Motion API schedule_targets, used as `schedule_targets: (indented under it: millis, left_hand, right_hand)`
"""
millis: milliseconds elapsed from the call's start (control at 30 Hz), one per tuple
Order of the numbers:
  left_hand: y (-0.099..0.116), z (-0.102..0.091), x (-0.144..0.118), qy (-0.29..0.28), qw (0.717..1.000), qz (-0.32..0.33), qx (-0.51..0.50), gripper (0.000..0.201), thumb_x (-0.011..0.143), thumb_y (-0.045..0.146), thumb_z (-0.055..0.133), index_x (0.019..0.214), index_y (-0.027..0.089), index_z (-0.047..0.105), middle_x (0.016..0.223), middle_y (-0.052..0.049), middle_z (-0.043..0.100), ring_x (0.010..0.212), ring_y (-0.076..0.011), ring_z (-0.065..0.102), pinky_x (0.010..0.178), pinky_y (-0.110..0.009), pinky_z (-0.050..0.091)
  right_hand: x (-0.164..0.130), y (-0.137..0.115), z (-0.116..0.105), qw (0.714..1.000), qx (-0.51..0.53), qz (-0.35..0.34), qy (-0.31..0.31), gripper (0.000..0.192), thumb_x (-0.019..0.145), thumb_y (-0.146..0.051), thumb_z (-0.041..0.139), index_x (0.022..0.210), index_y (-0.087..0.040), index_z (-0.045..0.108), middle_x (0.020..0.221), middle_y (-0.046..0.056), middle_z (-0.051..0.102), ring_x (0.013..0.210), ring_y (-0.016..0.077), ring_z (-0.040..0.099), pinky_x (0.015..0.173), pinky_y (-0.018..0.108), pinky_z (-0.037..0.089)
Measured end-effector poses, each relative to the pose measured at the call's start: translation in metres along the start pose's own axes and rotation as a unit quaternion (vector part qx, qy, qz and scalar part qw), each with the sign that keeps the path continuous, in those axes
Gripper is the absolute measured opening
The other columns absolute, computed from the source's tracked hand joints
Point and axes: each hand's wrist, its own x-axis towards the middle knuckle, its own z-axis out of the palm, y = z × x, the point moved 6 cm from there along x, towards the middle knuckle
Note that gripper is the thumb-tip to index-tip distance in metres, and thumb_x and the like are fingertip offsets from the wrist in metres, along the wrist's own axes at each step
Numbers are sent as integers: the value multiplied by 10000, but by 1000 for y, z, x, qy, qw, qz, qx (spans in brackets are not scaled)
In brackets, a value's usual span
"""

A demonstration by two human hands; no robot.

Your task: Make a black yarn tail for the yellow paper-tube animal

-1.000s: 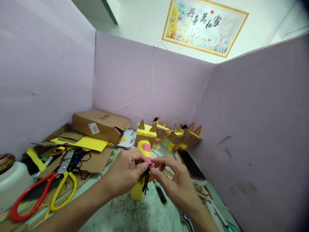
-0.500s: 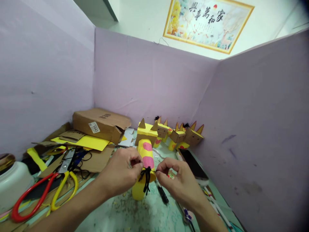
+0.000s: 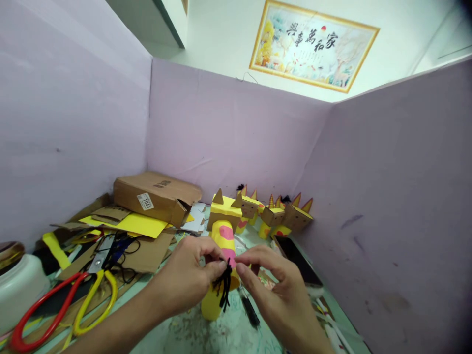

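Black yarn (image 3: 224, 291) hangs in a loose tuft at the near end of the yellow, pink-spotted tube figure (image 3: 222, 241), which stands on the green table (image 3: 173, 337) between the two hands. Half a second earlier a strand was drawn out straight between the hands; the right hand (image 3: 276, 287) has since closed in beside the tuft, and the line no longer shows stretched. In this observer's judgement, attention has passed from pulling to the tie itself.

Grip, left hand (image 3: 186, 275): thumb and forefinger pressed together on the yarn, no gap seen. Grip, right hand: thumb and forefinger slightly parted at the tips, near the knot; whether a strand lies between them cannot be determined. Remaining fingers curled.
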Motion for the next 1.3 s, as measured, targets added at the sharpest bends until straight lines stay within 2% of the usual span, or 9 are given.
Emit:
schedule_targets:
  millis: [167,267,533,767,1033,1200,1300]
  left_hand:
    - [4,0,-2,15,1000,17,8,148,726,198,522,617,171,617,656,4,623,676,-147,556,641,-244,403]
    - [5,0,-3,19,1000,18,3,131,713,181,526,621,175,620,656,8,630,674,-145,562,634,-238,412]
    - [2,0,-3,43,999,18,-7,98,673,181,548,601,176,613,618,15,623,637,-138,551,600,-230,417]
    - [3,-1,-4,27,1000,14,-2,116,683,212,545,586,175,595,595,15,595,614,-137,526,566,-231,401]
    - [7,-1,-3,3,1000,14,17,111,664,170,537,558,171,571,582,26,578,595,-119,510,569,-225,381]
    - [7,-1,-1,15,1000,5,13,105,645,151,523,549,169,561,566,26,565,582,-118,500,556,-221,374]
    - [5,-2,0,10,1000,-18,2,98,634,156,518,546,170,560,574,21,562,586,-122,498,556,-223,376]
  right_hand:
    - [-3,-4,11,996,-53,-63,25,83,798,-148,586,797,-205,646,734,4,638,672,147,551,651,307,429]
    - [-4,-4,10,994,-73,-66,45,85,783,-134,589,747,-197,633,689,-5,625,637,142,526,630,308,407]
    - [-4,-6,11,993,-90,-58,45,86,767,-155,587,695,-187,621,643,0,610,602,149,497,621,318,381]
    - [-1,-17,9,989,-90,-103,52,101,748,-101,597,746,-197,628,703,-10,654,639,136,567,711,333,373]
    - [-2,-12,15,988,-109,-102,31,109,748,-88,570,706,-187,584,656,-22,608,632,127,541,826,375,341]
    - [-1,-11,13,990,-93,-94,55,124,733,-81,530,664,-184,538,637,-20,566,622,130,493,707,327,351]
    - [0,-7,11,991,-82,-67,78,137,719,-88,505,622,-184,512,598,-23,535,602,132,472,656,311,347]
